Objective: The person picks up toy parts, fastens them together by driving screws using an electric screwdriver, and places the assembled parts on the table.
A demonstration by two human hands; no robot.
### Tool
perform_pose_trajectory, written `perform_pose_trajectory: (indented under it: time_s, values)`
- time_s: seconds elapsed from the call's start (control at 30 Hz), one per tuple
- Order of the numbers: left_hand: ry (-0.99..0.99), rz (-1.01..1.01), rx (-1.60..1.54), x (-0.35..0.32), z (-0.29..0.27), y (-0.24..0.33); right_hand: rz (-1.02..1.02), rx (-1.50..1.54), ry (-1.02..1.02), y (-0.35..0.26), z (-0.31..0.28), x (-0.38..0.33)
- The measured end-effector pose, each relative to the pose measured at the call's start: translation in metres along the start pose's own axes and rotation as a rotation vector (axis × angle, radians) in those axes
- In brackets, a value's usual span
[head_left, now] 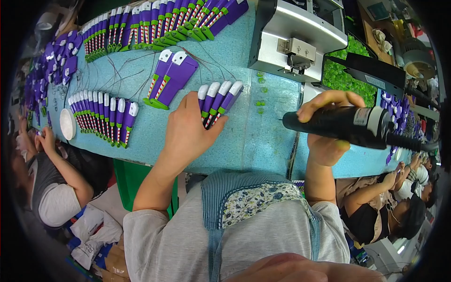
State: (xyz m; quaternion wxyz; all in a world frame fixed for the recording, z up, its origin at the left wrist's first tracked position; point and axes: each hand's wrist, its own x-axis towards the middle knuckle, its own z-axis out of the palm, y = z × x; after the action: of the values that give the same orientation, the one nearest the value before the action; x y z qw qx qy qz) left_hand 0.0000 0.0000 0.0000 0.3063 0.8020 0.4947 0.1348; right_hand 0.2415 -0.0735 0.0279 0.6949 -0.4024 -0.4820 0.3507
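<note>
My left hand is closed round the lower ends of several purple plastic parts with white caps, fanned side by side on the blue table. My fingers cover part of their red-and-white striped stems. In my right hand is a black electric screwdriver, held level above the table, its thin tip pointing left toward those parts. Just beyond my left hand lie two similar purple parts with green ends and thin wires. Small green pieces lie in a short column between my hands.
Rows of similar parts line the far side, and another row lies left beside a white round lid. A silver-and-black machine stands ahead, near a tray of green pieces. Co-workers sit on both sides.
</note>
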Motion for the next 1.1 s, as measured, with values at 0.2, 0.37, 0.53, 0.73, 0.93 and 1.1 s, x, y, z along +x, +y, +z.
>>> perform_pose_trajectory:
  time_s: [0.2,0.37,0.53,0.73,0.93,1.1]
  values:
    - [-0.005,-0.134,-0.389,0.004,0.011,0.013,0.061,-0.123,0.207,0.009,0.013,-0.004]
    - [-0.001,-0.122,-0.221,0.008,0.027,0.028,-0.077,0.169,0.128,-0.003,0.012,0.026]
    - [-0.137,-0.206,-0.472,0.017,0.019,0.040,-0.220,0.080,-0.057,-0.024,0.009,0.066]
    - [-0.273,-0.290,-1.025,0.012,0.030,0.032,-0.320,0.180,-0.190,-0.008,0.002,0.107]
    - [-0.461,-0.378,-1.203,0.018,0.024,0.045,-0.168,0.150,-0.158,-0.024,0.018,0.085]
    - [-0.526,-0.443,-1.279,0.020,0.027,0.046,-0.176,0.153,-0.223,-0.030,0.025,0.074]
